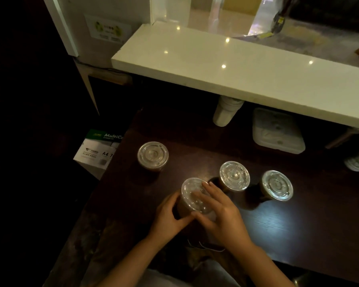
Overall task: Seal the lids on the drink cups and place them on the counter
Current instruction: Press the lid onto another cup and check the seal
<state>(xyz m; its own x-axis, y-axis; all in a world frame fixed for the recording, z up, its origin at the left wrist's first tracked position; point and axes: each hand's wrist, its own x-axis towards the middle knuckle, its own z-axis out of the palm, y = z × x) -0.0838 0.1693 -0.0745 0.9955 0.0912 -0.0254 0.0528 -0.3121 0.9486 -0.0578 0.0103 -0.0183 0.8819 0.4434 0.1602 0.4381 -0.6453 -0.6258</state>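
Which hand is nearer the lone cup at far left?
Left. The left hand grips the near cup on the side facing the lone cup; the right hand rests across that cup's lid, farther away.

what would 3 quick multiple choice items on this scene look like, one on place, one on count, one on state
1. Where do the lidded cups stand?
A. on the white counter
B. on the dark table
C. on the floor

2. How many lidded cups are in view?
A. two
B. four
C. six

3. What are the hands doing?
A. both on the nearest cup
B. both resting flat on the table
C. one lifting the far cup

Key: 1 B, all stand on the dark table, none on the white counter. 2 B, the nearest cup plus three others. 3 A, the left hand grips its side and the right hand presses its lid.
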